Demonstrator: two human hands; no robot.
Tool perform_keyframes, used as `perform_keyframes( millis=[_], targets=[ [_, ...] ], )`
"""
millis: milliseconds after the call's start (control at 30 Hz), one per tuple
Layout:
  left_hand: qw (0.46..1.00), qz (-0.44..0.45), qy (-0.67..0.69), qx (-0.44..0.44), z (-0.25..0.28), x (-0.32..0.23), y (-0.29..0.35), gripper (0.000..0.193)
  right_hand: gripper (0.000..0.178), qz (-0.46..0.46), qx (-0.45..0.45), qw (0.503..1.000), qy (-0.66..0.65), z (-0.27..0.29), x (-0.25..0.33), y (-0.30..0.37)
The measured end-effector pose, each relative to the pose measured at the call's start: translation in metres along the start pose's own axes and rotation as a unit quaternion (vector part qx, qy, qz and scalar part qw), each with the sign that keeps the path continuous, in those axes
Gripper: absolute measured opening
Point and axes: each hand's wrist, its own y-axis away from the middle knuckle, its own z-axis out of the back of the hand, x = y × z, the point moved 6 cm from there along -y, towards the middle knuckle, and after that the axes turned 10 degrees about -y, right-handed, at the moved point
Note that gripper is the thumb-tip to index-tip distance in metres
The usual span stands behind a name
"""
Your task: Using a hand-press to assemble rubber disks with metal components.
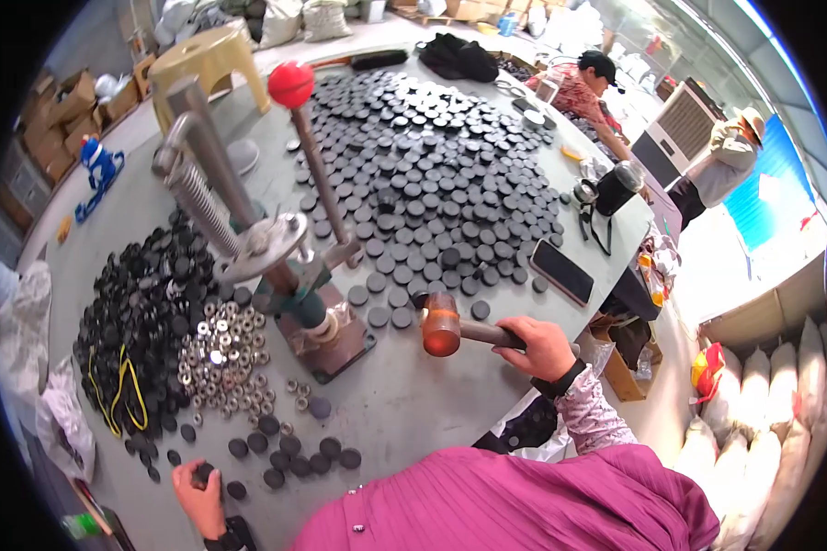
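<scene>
My right hand (pixel 544 351) grips the dark handle of a mallet (pixel 441 329) with an amber-brown head, held over the table right of a hand press (pixel 317 317). At the near left edge, the fingers of my left hand (pixel 199 503) are closed on a small black disc (pixel 204 472). Several loose black discs (pixel 289 446) lie to the right of that hand. Beyond it are a heap of shiny metal ring-shaped parts (pixel 219 360) and a larger pile of black parts (pixel 138 303). A long lever with a red ball knob (pixel 291 84) rises from the press.
Dark grey discs (pixel 423 174) spread widely over the table's far half. A phone (pixel 563 272) and a black lidded cup (pixel 619 188) lie toward its right edge. A beige stool (pixel 202 66) stands far left. One person (pixel 583 92) sits at the far right; another (pixel 728 161) stands behind.
</scene>
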Motion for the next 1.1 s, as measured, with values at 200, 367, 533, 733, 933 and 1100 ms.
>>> perform_keyframes(
  millis=[200,367,533,733,933,1100],
  targets=[
    [0.998,-0.017,0.036,-0.053,-0.002,-0.018,0.004,0.029,0.040,0.030,-0.078,0.994,0.064,0.012,-0.022,-0.002],
    [0.980,0.111,0.164,0.029,-0.009,-0.001,0.005,0.036,0.040,0.150,-0.157,0.976,0.005,0.024,0.026,-0.005],
    [0.985,0.120,0.115,0.035,0.000,-0.015,0.006,0.035,0.028,0.238,-0.149,0.956,-0.084,0.005,0.078,-0.024],
    [0.971,0.137,0.120,0.155,0.006,-0.006,-0.015,0.039,0.019,0.387,-0.053,0.902,-0.182,-0.044,0.158,-0.039],
    [0.948,0.146,0.024,0.280,0.022,-0.021,-0.042,0.042,0.015,0.475,0.040,0.837,-0.268,-0.095,0.208,-0.040],
    [0.946,0.134,-0.026,0.293,0.022,-0.016,-0.052,0.042,0.019,0.451,0.100,0.823,-0.332,-0.131,0.204,-0.037]
  ],
)
